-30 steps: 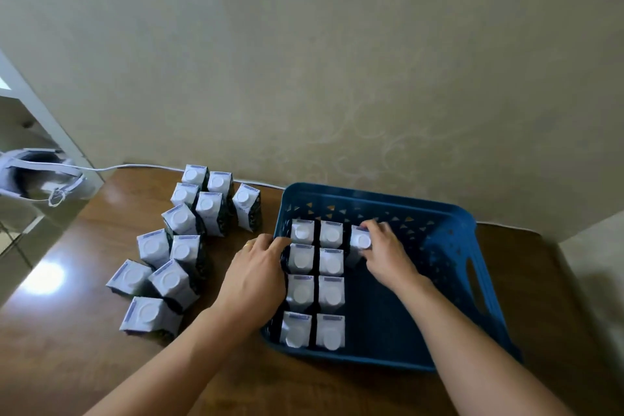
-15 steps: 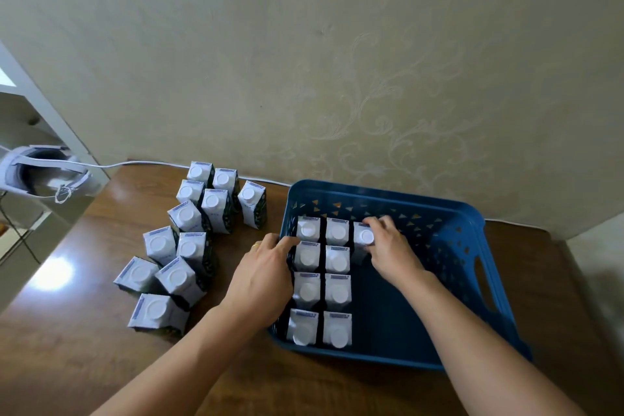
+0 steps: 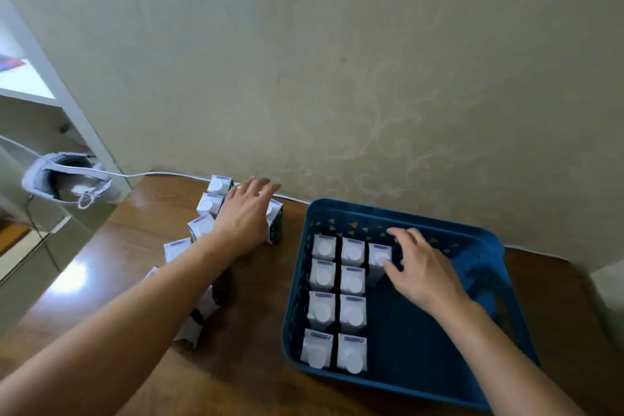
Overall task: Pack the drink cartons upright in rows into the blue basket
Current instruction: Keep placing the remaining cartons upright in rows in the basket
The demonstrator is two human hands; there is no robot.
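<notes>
Blue basket sits on the brown table, right of centre, near the wall. Inside, nine drink cartons stand upright w/ white caps up: two full rows of four along the basket's left side, plus one carton starting a third row at the far end. Rest of the basket floor to the right is bare.

Right hand is inside the basket, just right of that third-row carton; fingers loosely spread, thumb tip at the carton's top edge, not wrapped round it. Can't tell if thumb actually touches.

Left hand is out over the loose cartons on the table left of the basket, fingers straight and spread, palm down, lying over the carton nearest the basket. No grip visible. Left forearm covers several of the nearer loose cartons.

Far left: white headset w/ a white cable running along the wall's foot.
</notes>
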